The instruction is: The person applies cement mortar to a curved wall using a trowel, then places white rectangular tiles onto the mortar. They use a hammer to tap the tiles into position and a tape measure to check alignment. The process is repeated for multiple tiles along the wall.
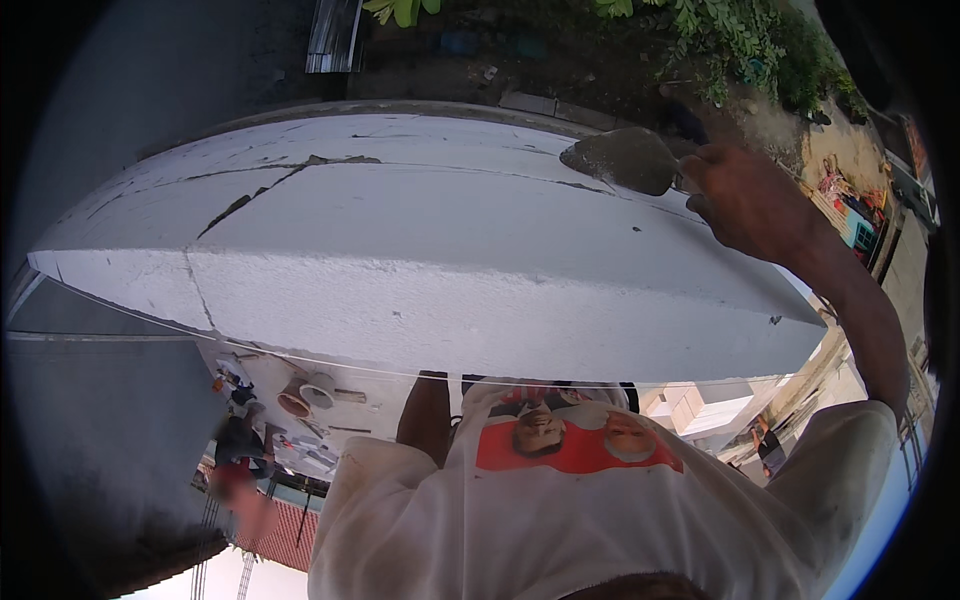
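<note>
My right hand (pixel 748 198) is closed around the handle of a trowel (pixel 625 160). Its grey, mortar-smeared blade lies over the far edge of a white block wall (pixel 400 220), near the right end. I cannot tell whether the blade touches the blocks. Dark joints and cracks, some with grey mortar, run across the far part and left end of the white surface. A thin string (pixel 290 357) stretches along the wall's near lower edge. My left forearm (pixel 426 412) hangs down behind that edge, which hides my left hand.
A grey wall (pixel 110 420) rises at the left. Below, at the lower left, another person (pixel 240 455) stands near buckets (pixel 317 390) and scattered tools or scraps. Beyond the block wall are dark ground, a corrugated sheet (pixel 335 38) and leafy plants (pixel 725 45).
</note>
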Motion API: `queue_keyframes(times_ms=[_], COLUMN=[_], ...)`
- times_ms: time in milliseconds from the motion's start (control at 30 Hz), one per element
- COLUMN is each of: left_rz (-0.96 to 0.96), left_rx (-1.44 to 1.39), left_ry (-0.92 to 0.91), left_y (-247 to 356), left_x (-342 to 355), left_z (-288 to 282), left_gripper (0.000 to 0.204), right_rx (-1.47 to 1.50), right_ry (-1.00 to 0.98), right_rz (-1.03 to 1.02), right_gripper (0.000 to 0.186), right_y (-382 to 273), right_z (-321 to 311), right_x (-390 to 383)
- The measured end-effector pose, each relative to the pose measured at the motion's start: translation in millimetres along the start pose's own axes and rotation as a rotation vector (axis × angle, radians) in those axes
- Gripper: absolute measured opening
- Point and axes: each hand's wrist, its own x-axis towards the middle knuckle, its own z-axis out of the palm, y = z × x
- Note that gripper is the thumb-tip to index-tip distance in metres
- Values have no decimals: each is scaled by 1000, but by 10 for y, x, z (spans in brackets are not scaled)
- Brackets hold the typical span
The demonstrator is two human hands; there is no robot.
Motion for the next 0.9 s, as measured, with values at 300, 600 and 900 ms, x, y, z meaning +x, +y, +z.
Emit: queue_keyframes(times_ms=[300,600,900], left_rz=[-35,-51,-42], left_rx=[-43,-83,-104], left_ry=[66,69,70], left_y=[226,278,359], left_x=[-133,-168,-23], left_z=[-6,144,75], left_gripper=[22,21,21], right_rx=[289,484,563], right_ry=[245,419,197], right_rz=[-234,-709,-590], right_gripper=[39,46,38], right_y=[-482,-1135,-703], right_z=[-362,-129,-464], right_x=[900,2345,1267])
